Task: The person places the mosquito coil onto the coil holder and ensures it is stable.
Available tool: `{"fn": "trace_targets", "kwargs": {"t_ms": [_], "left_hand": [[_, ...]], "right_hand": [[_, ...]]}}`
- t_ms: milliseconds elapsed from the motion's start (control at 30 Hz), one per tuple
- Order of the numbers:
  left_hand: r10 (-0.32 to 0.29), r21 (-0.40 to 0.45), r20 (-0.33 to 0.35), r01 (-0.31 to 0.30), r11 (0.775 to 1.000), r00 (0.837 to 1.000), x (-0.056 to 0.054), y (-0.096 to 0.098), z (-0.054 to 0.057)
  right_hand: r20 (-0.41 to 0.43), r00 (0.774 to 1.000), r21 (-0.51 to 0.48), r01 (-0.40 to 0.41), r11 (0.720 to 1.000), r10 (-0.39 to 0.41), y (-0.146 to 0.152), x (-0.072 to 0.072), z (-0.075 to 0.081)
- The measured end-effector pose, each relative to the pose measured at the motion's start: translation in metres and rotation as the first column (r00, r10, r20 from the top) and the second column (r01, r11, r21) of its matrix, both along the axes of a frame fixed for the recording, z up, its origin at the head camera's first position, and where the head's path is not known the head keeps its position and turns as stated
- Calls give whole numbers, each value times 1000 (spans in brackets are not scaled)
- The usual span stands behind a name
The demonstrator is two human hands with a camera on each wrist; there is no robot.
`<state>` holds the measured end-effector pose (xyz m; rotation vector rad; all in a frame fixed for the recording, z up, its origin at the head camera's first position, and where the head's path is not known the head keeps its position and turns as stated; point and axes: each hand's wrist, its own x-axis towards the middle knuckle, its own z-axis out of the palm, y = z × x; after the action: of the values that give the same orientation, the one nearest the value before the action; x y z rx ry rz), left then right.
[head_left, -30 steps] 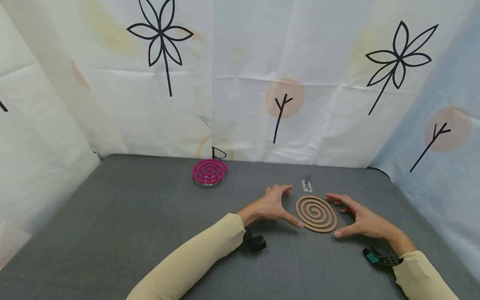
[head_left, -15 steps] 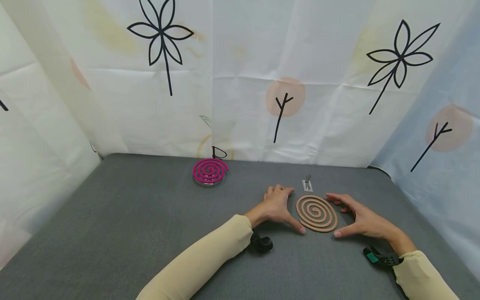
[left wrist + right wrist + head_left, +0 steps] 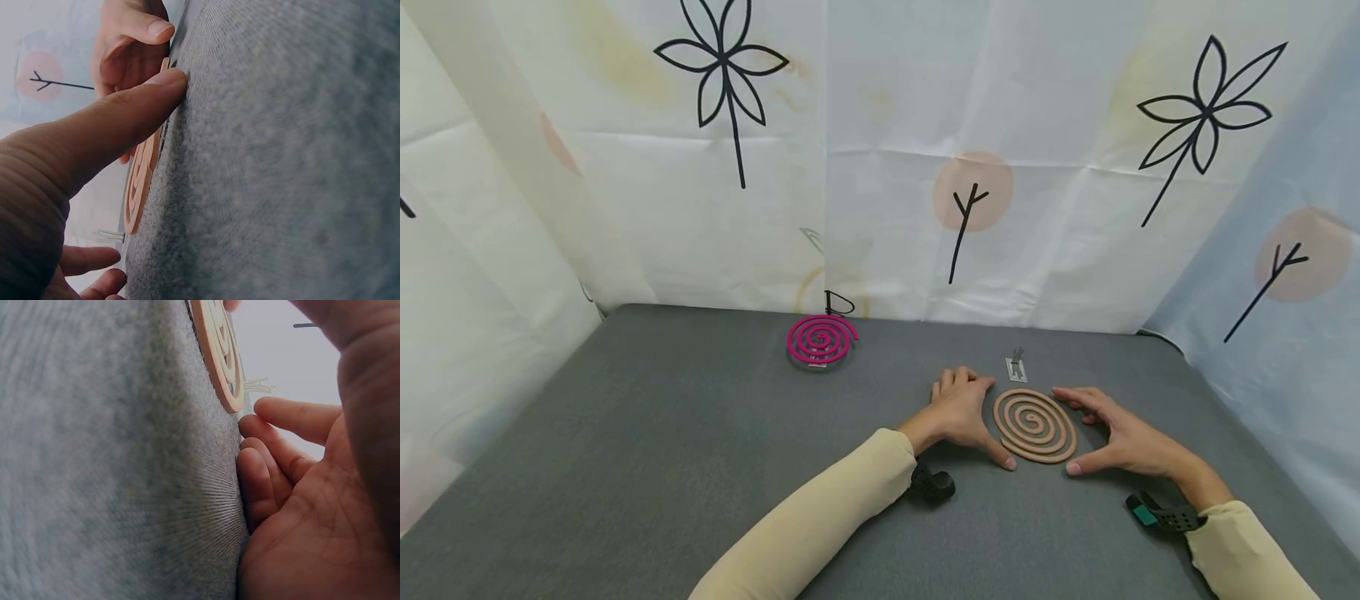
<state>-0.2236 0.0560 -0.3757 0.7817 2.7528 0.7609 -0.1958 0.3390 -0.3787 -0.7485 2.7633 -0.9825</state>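
Note:
A tan mosquito coil (image 3: 1035, 426) lies flat on the grey table. My left hand (image 3: 961, 417) rests beside its left edge, thumb and fingers spread and holding nothing. To the right of the coil is my right hand (image 3: 1123, 437), thumb and forefinger apart, its other fingers loosely bent. Both hands appear close to the coil without gripping it; in the right wrist view the right fingers (image 3: 269, 469) lie at the cloth just beyond the coil's rim. Just behind the coil sits a small metal coil stand (image 3: 1017, 367) with upright prongs.
A pink mosquito coil (image 3: 822, 339) sits raised on a stand at the back of the grey table (image 3: 625, 467). Behind it a bent black wire (image 3: 838, 303) shows against the printed curtain (image 3: 887, 208). Black straps (image 3: 1165, 512) are on both wrists.
My left hand has moved slightly right and toward me, coming closer beside the tan coil. My right hand and the coil stay practically in place. The view has tipped slightly.

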Motion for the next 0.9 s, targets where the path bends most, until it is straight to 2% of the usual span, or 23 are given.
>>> {"fn": "trace_targets", "kwargs": {"t_ms": [433,633,900], "left_hand": [[1,-35,-2,-1,999,1000,-4,5,-1],[5,-49,-9,-5,999,1000,-6,7,-3],[3,-54,-18,-4,999,1000,-7,8,-2]], "right_hand": [[-21,1000,-18,-4,1000,4,-1,0,1],[-4,1000,-13,26,1000,-26,-2,0,3],[7,1000,-17,10,1000,-10,-3,1,4]]}}
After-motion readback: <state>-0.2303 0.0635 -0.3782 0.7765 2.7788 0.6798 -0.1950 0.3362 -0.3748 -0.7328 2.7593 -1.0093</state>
